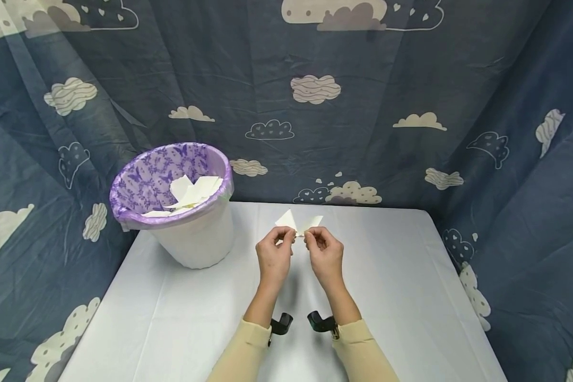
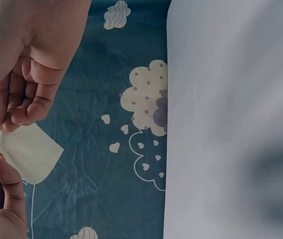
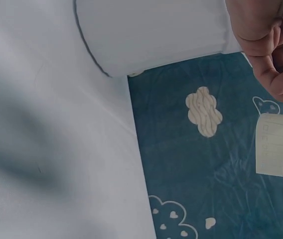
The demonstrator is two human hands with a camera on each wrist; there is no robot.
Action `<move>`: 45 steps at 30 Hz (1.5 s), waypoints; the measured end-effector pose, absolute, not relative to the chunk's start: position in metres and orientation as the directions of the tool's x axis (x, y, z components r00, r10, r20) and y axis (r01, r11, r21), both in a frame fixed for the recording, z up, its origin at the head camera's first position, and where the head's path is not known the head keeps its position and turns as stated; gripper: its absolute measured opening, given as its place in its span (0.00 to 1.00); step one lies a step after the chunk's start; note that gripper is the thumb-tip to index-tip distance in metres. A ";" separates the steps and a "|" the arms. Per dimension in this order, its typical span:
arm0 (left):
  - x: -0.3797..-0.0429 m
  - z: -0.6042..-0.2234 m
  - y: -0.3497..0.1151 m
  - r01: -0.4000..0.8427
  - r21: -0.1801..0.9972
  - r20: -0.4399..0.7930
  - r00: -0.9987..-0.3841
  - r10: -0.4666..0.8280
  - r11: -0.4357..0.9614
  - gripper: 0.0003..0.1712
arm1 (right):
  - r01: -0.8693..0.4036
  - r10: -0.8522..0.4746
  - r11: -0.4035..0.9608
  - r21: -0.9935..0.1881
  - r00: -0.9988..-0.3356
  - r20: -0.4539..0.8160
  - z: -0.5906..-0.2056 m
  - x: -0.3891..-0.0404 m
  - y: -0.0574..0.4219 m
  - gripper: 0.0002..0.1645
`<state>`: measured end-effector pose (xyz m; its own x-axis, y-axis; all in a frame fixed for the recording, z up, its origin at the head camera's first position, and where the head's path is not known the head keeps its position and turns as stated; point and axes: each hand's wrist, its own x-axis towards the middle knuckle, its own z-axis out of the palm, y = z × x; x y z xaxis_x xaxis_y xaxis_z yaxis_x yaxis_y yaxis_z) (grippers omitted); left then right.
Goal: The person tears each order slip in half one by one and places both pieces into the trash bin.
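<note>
Above the white table, a small pale-yellow sheet of paper (image 1: 286, 219) is held up between the two hands. My left hand (image 1: 273, 255) pinches its lower left part between thumb and fingertips. Close beside it, the right hand (image 1: 327, 255) pinches the lower right part in the same way. Two paper corners stand up behind the fingers, with a V-shaped gap between them. Faint printed lines and small boxes show on the paper (image 3: 271, 144) in the right wrist view. From the left wrist side the paper (image 2: 32, 152) hangs flat and slightly bent, its held edge hidden by fingers.
A white bin (image 1: 196, 241) with a purple butterfly-patterned liner (image 1: 148, 180) stands at the table's back left. Several pale paper pieces (image 1: 198, 191) lie inside it. Dark blue cloud-print curtains (image 1: 363, 106) enclose the white table (image 1: 410, 297) behind and at both sides.
</note>
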<state>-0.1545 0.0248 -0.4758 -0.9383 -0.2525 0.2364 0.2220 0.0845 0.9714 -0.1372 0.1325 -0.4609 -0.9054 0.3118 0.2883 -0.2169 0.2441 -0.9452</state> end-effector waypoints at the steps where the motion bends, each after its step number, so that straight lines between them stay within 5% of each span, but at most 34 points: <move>1: -0.155 -0.476 0.025 0.220 0.972 0.234 -0.939 -0.254 0.082 0.04 | -0.217 0.312 0.242 -0.946 -0.906 0.288 -0.461 -0.137 0.133 0.04; 45: -0.159 -0.479 0.011 0.183 0.983 0.180 -0.946 -0.269 0.014 0.04 | -0.186 0.372 0.220 -0.958 -0.891 0.259 -0.490 -0.148 0.161 0.06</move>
<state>-0.1586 0.0106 -0.4789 -0.9462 -0.2689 0.1799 0.1829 0.0141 0.9830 -0.1485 0.1613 -0.4898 -0.8913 0.3723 0.2589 -0.1864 0.2198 -0.9576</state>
